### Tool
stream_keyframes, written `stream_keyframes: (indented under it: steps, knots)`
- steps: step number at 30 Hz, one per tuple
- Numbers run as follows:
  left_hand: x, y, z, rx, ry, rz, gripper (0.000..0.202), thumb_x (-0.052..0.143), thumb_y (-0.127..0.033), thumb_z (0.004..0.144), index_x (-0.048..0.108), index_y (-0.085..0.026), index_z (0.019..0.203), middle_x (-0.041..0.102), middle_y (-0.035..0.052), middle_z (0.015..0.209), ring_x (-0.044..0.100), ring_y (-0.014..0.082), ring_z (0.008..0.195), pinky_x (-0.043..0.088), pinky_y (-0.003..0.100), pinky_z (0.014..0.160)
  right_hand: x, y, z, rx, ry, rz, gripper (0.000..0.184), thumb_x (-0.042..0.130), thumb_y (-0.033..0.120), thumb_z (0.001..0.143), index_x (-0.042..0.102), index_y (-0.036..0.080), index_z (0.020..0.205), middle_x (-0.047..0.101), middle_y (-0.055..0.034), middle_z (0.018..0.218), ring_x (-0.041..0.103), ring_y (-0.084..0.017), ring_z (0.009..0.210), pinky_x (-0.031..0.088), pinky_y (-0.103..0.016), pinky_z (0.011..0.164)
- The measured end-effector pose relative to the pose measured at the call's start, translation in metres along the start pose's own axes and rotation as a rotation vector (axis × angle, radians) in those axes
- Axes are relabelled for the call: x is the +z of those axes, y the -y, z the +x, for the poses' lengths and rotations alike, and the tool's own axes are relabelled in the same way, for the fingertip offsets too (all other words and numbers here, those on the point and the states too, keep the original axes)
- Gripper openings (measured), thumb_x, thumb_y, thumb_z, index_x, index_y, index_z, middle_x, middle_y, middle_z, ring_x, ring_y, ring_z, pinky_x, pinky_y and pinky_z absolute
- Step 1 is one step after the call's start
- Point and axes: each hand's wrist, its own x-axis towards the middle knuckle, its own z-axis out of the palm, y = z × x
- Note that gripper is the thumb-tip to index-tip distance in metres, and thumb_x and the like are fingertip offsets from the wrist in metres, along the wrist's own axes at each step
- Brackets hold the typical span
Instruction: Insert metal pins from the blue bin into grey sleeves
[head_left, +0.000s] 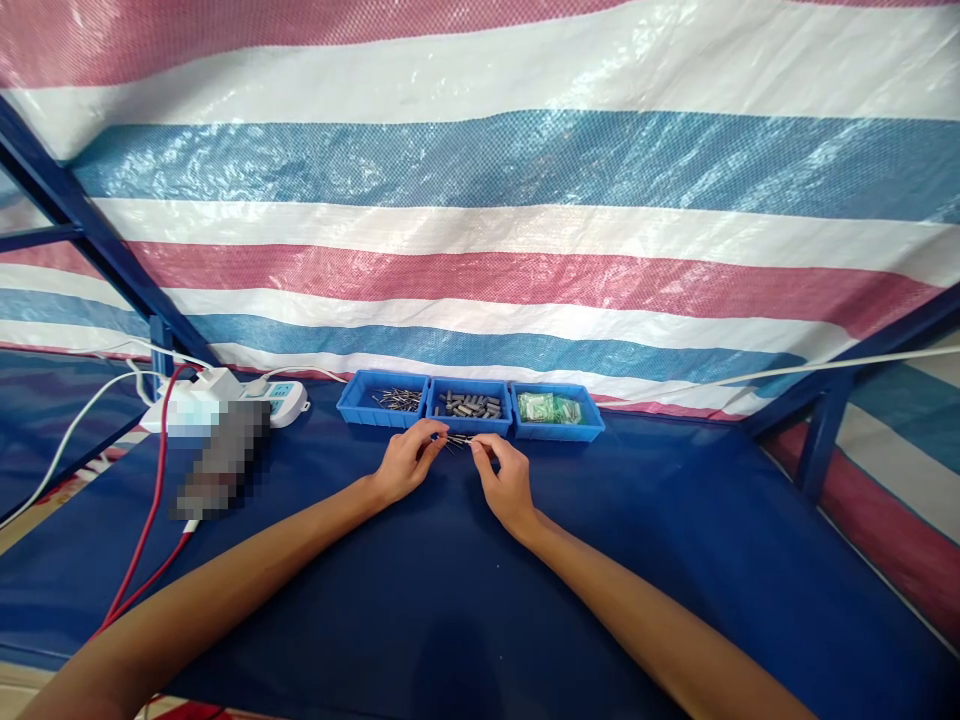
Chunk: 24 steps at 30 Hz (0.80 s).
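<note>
Both of my hands rest on the dark blue table cover (675, 540), just in front of three small blue trays. My left hand (405, 462) pinches thin metal pins at its fingertips. My right hand (504, 476) is curled, its thumb and forefinger closed on the other end of the same small metal part (459, 440) between the hands. The left tray (358, 405) holds thin metal pins. The middle tray (433, 405) holds short grey cylinders. The right tray (592, 425) holds small green packets.
A white power strip (281, 400) with plugs, white cables and a red cable (154, 500) lies at the left, beside a blurred-out object (225, 455). A striped red, white and blue tarp (480, 200) hangs behind. Blue frame bars (825, 430) stand at both sides.
</note>
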Motion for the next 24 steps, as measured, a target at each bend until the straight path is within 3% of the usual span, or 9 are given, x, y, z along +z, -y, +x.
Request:
stream_keyframes:
  steps: [14, 19, 24]
  knots:
    - [-0.0002, -0.0025, 0.0015, -0.007, 0.014, -0.032, 0.016, 0.048, -0.023, 0.09, 0.051, -0.018, 0.105, 0.062, 0.0031, 0.09, 0.046, 0.0032, 0.048, 0.04, 0.016, 0.048, 0.0047, -0.004, 0.0005, 0.0, 0.022, 0.046, 0.019, 0.051, 0.029, 0.089, 0.066, 0.019, 0.094, 0.069, -0.0019, 0.073, 0.062, -0.015, 0.063, 0.048, -0.027, 0.067]
    - [-0.0025, -0.0047, 0.0007, 0.047, -0.015, -0.1, 0.022, 0.048, -0.022, 0.089, 0.049, -0.018, 0.111, 0.061, 0.0099, 0.11, 0.043, 0.0026, 0.045, 0.042, 0.018, 0.048, 0.0039, -0.0026, 0.0007, 0.019, 0.056, 0.024, 0.019, 0.045, 0.028, 0.091, 0.063, 0.02, 0.09, 0.067, 0.0006, 0.069, 0.06, -0.013, 0.06, 0.046, -0.024, 0.065]
    - [-0.0045, -0.0039, -0.0023, 0.154, 0.057, -0.146, 0.032, 0.044, -0.02, 0.09, 0.041, -0.02, 0.121, 0.06, 0.0135, 0.12, 0.045, 0.0035, 0.044, 0.042, 0.019, 0.047, 0.0031, -0.0016, 0.0014, 0.015, 0.14, 0.016, 0.02, 0.041, 0.028, 0.093, 0.06, 0.021, 0.089, 0.065, 0.0013, 0.068, 0.059, -0.012, 0.059, 0.044, -0.022, 0.06]
